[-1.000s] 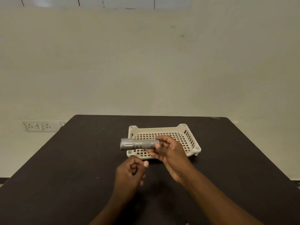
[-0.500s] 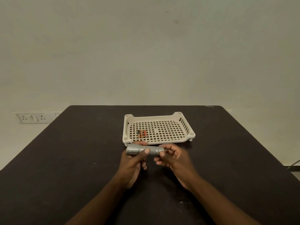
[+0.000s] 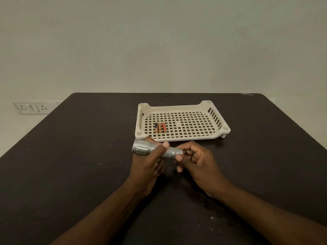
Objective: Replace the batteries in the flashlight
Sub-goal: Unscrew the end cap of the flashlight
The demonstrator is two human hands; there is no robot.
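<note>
your left hand (image 3: 147, 162) is wrapping round the flashlight (image 3: 155, 149), thumb lying across the top of the barrel and fingers curling underneath, just behind the wide ribbed head that is pointing out past your knuckles to the left. your right hand (image 3: 196, 160) is meeting it from the other side, thumb and fingertips pinching the narrow tail end of the barrel while the remaining fingers are curling in toward the palm. the two hands are nearly touching, with the flashlight lying level between them above the dark table (image 3: 70, 174).

just beyond your knuckles a cream slotted tray (image 3: 180, 137) is sitting on the table, its near rim close to the flashlight's head. inside it, toward the corner nearest your left hand, three small batteries (image 3: 160, 127) are lying side by side, touching one another. far off past your left hand a white wall socket panel (image 3: 31, 107) is showing on the wall below table level.
</note>
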